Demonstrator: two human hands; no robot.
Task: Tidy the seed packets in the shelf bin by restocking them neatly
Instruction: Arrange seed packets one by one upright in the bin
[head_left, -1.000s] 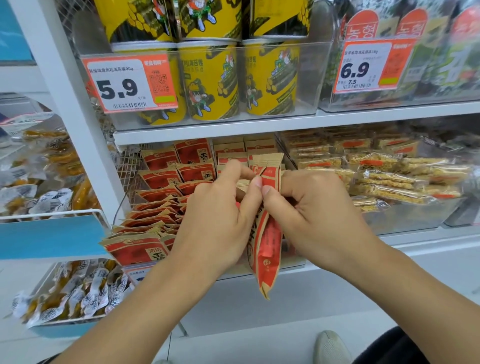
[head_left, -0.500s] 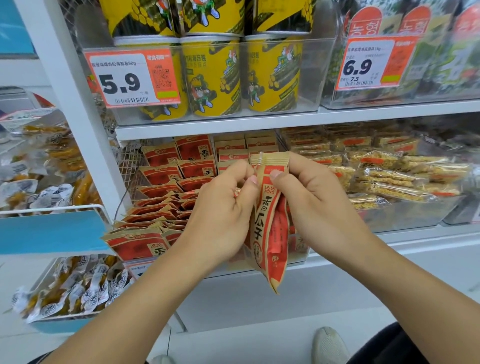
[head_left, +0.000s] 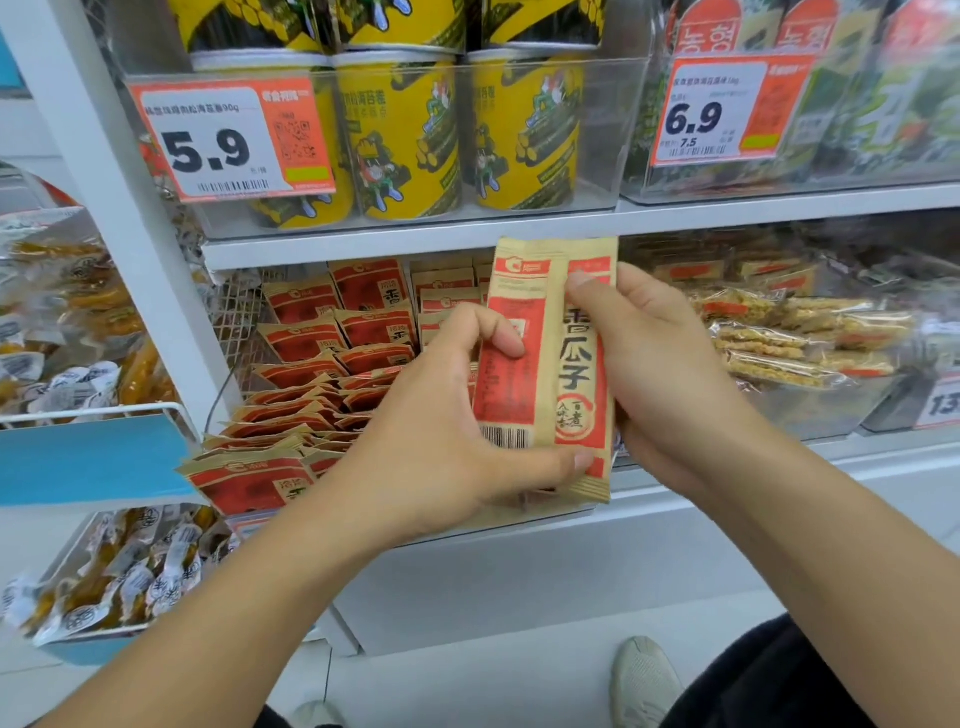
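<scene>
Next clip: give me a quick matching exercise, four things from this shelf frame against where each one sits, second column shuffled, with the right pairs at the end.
Things
1. held seed packet
2. yellow tubs
3. 6.9 price tag
4. clear-wrapped bars

Places
A. upper shelf, right bin front
B. lower shelf, right of the hands
C. upright between left hand and right hand
D. upper shelf, beside the 5.9 tag

Pairs: 1-C, 2-D, 3-A, 4-B

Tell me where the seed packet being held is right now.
Centre of the head view: the held seed packet stands upright between left hand and right hand, before the seed packet bin.
</scene>
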